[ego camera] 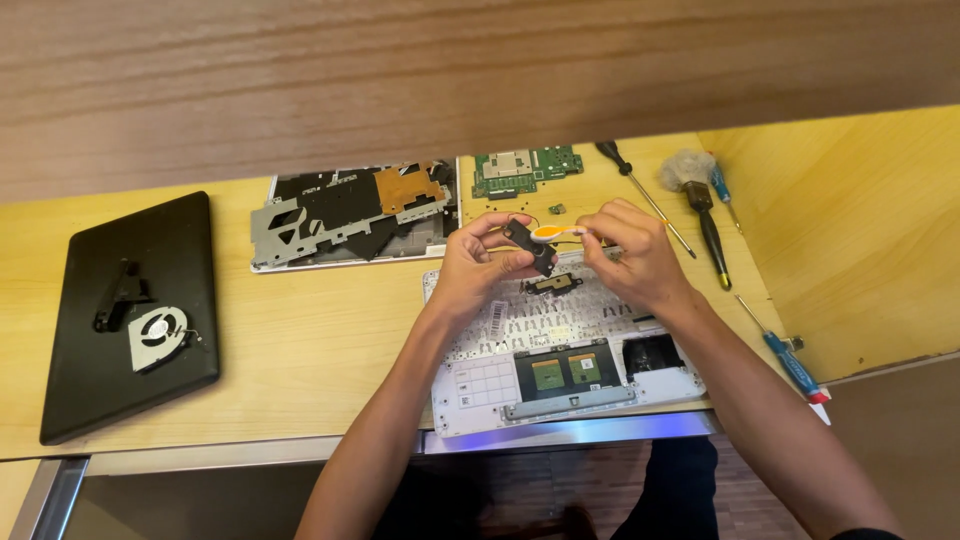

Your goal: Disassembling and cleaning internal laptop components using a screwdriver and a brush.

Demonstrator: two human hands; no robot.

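Currently we pinch a small black part (528, 246) in the left hand (478, 268), right hand (632, 258) gripping an orange-white tool (556, 232) against it, above the laptop chassis (560, 355) at the desk's (300, 340) front edge.

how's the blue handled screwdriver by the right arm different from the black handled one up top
The blue-handled screwdriver lies at the desk's right edge near the right forearm, its handle pointing toward the person. The black-handled screwdriver lies farther back beside the green circuit board, its handle pointing away. Both lie flat and untouched.

Bright, even warm light, soft shadows, mild edge distortion — foreground perhaps slightly soft, no harsh glare
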